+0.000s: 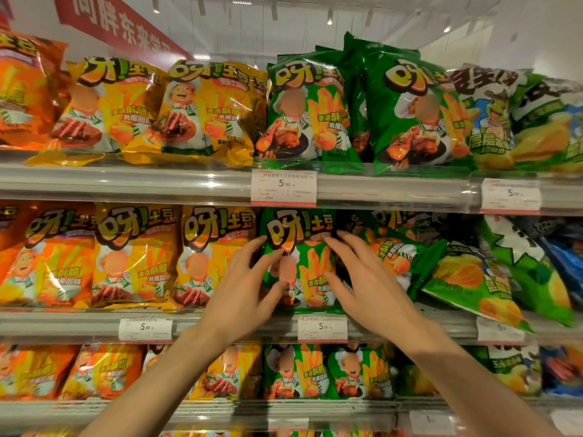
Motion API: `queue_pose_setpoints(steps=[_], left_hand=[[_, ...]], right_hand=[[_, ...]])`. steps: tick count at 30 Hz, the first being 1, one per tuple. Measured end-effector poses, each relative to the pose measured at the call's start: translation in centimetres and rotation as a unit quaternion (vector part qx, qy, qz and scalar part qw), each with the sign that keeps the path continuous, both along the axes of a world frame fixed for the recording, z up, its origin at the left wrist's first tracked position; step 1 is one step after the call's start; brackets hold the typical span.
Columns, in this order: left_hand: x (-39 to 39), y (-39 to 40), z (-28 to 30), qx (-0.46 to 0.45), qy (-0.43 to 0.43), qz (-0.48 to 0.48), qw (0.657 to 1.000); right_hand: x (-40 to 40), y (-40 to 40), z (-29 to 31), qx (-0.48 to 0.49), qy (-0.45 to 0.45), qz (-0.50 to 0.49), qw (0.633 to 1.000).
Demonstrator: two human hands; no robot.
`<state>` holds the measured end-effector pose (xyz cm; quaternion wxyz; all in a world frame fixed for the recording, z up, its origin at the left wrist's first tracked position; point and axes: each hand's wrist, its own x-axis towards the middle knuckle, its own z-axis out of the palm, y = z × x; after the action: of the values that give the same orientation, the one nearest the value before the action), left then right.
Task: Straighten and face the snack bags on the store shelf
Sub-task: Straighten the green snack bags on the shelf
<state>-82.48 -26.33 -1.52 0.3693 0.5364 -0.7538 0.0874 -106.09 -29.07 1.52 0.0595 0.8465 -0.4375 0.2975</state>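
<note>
upright green snack bag [298,257], front facing out

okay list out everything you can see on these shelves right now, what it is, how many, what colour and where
Green bag: one, green, middle shelf, between both hands.
Yellow bags: several, top and middle shelves, left of centre.
Orange bags: several, far left.
Green bags: two in front, top shelf, right of centre.
Tilted bag: one, green and yellow, middle shelf, right.
Price tags: five readable, white, shelf edges.
Left hand: one, fingers on the green bag.
Right hand: one, fingers on the green bag's right side.
</note>
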Motion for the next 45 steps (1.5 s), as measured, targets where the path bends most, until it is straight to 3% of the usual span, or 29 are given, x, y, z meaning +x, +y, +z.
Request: queue_pose_setpoints(steps=[5,10,15,19,26,31,39,42,45], left_hand=[[-2.2,-0.1,1.2,-0.052,0.068,0.002,0.996],[-6.3,0.2,2.0,-0.036,0.117,-0.038,0.992],[-11.1,-0.5,2.2,0.09,0.21,-0.054,0.972],[-13.6,-1.7,1.9,0.197,0.227,-0.029,0.953],[-15.5,-2.7,1.3,0.297,0.333,-0.029,0.895],[-16.9,-2.6,1.8,0.313,0.429,-0.04,0.846],[-17.6,-2.9,2.2,0.315,0.466,-0.072,0.823],[-17.9,-2.9,2.1,0.292,0.471,-0.084,0.828],[-17.6,-3.0,1.4,0.257,0.471,-0.077,0.841]], right_hand=[[-2.7,-0.2,1.7,-0.11,0.041,-0.036,0.992],[-6.4,-0.4,3.0,-0.118,0.078,-0.131,0.981],[-8.7,-0.8,4.6,-0.041,0.135,-0.197,0.97],[-9.5,-1.4,5.0,0.014,0.128,-0.188,0.974],[-10.4,-2.1,4.4,0.006,0.023,-0.151,0.988],[-10.9,-2.5,3.6,-0.031,-0.037,-0.144,0.988],[-11.0,-1.3,2.9,-0.075,-0.091,-0.133,0.984],[-11.9,-0.8,2.4,-0.039,-0.089,-0.108,0.989],[-13.7,-0.4,2.9,0.062,-0.134,-0.06,0.987]])
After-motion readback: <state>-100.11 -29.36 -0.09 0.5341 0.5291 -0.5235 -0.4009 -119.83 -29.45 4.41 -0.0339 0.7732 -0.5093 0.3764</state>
